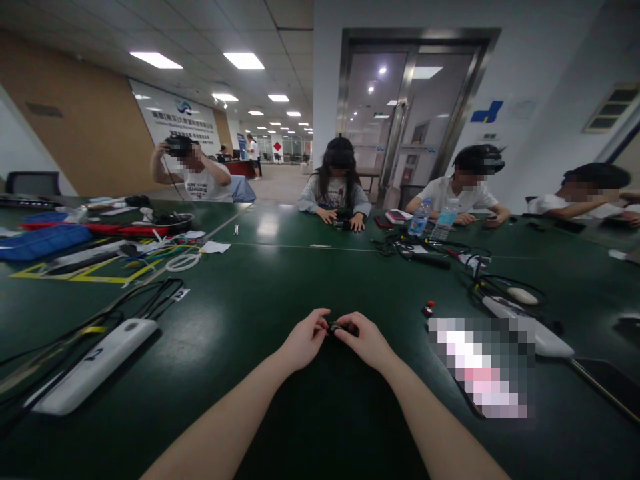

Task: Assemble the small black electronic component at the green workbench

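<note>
Bare forearms reach forward from the bottom edge over a dark green table (250,293), and the two hands meet just ahead of them, near the middle of the view. Between the hands is a small dark object (334,327), its shape too small to make out. The right hand (369,338) has its thumb and fingers closed on it, gripping it from the right side. The left hand (303,340) is curled, with thumb and forefinger at the object's left end; whether they pinch it or only touch it, one cannot tell. To the right lies a flat slab like a phone (480,373), its face blurred into blocks, with a small red and dark piece (429,309) just beyond its far left corner. Past the slab, a white power strip (550,341) runs at an angle. Another power strip (100,367), marked 2, lies on the left, dark cables trailing around it. Farther off on that side are a coiled white cable (183,263) and a blue tray (45,243). Across the table, two plastic bottles (419,219) stand near a tangle of black cables, and four other people sit around the far side.
</note>
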Demonstrator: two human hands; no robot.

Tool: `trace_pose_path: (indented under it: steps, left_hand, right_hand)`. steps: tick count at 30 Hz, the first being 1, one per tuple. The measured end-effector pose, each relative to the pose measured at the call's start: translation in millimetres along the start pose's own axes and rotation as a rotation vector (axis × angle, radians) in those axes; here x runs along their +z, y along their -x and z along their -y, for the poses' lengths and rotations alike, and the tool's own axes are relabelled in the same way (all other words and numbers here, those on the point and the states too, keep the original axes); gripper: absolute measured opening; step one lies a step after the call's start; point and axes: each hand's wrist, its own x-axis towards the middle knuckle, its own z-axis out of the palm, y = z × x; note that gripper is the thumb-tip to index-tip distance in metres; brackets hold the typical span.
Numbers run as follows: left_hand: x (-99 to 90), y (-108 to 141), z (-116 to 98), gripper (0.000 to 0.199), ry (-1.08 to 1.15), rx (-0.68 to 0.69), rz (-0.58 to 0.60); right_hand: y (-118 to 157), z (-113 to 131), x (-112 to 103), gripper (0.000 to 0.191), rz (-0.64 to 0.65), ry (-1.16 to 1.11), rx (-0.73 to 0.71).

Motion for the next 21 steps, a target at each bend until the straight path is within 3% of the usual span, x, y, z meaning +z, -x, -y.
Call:
trace_pose_path:
  steps: [2,7,11,21]
  left_hand:
    - [-0.6,0,-1,0.041,-0.007,0.000,0.010]
    - [-1.6,1,-3,0.039,-0.036,-0.024,0.015]
    - [-2.1,3,-4,0.037,-0.031,-0.023,0.006]
    - [0.6,1,-2,0.033,-0.044,0.009,-0.020]
  right_hand:
    - [-2,-4,-1,0.019,-0.049,-0.144,0.047]
    - [-9,-20,-8,0.025,-0.316,-0.662,0.258]
    - [-12,-31,-15,0.023,-0.421,-0.994,0.356]
    - [-12,-32,-15,0.022,-0.432,-1.084,0.363]
